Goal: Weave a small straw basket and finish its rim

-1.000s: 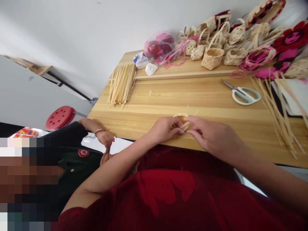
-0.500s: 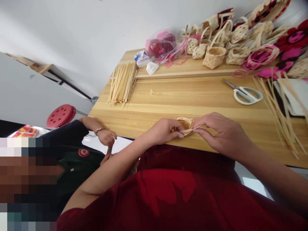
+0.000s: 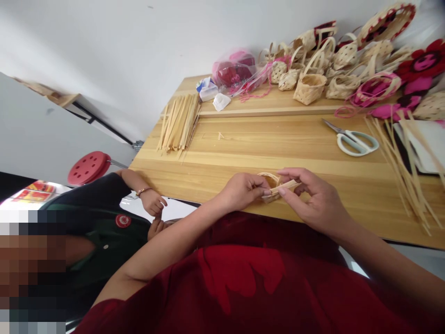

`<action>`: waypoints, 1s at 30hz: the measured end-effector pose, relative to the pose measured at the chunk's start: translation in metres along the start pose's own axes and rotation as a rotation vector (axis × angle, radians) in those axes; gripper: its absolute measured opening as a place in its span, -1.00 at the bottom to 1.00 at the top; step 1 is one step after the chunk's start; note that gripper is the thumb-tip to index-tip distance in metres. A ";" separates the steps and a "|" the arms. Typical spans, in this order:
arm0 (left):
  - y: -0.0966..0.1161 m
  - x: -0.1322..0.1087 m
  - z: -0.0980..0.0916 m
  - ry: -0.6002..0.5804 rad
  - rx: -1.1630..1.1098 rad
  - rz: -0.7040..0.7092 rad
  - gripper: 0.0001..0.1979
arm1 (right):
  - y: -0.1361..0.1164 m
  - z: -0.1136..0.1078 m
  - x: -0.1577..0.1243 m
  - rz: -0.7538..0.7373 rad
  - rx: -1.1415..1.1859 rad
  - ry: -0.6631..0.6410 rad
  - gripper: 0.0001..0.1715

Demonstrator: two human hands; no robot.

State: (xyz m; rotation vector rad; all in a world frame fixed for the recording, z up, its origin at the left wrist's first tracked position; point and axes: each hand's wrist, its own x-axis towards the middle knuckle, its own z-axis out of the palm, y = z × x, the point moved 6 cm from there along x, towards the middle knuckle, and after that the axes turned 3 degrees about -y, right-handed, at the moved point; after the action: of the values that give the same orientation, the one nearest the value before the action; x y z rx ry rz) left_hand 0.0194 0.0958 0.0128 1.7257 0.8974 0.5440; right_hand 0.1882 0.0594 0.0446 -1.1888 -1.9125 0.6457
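A small unfinished woven bamboo basket (image 3: 268, 180) sits just above the table, gripped in my left hand (image 3: 241, 191). My right hand (image 3: 313, 199) pinches a flat bamboo strip (image 3: 287, 186) between thumb and fingers. That strip runs out of the basket's weave toward the right. Both hands are close together at the table's near edge, and my fingers hide much of the basket's lower side.
On the wooden table (image 3: 264, 144) lie white-handled scissors (image 3: 354, 142), a bundle of bamboo strips (image 3: 179, 123) and loose long strips (image 3: 403, 162). Woven baskets (image 3: 309, 88) line the far side. A co-worker's hands (image 3: 153, 206) work at the left.
My right hand has drawn the bamboo strip out to the right and now pinches it more firmly. The basket has tilted slightly in my left hand.
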 end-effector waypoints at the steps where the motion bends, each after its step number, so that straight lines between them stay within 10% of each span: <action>1: 0.002 0.000 0.000 0.013 0.034 0.016 -0.83 | 0.001 -0.001 -0.001 0.006 -0.011 0.003 -0.61; 9: 0.014 -0.005 0.003 0.098 0.422 0.109 -0.84 | 0.003 0.003 0.001 -0.070 0.142 -0.043 -0.04; 30: 0.012 -0.024 0.016 0.428 0.497 0.247 -0.89 | 0.019 0.009 0.002 0.197 0.220 0.013 -0.23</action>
State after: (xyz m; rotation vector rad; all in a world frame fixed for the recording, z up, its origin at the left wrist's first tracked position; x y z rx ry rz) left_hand 0.0199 0.0660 0.0206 2.2347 1.1995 0.9383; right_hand 0.1894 0.0692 0.0261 -1.2439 -1.6765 0.9263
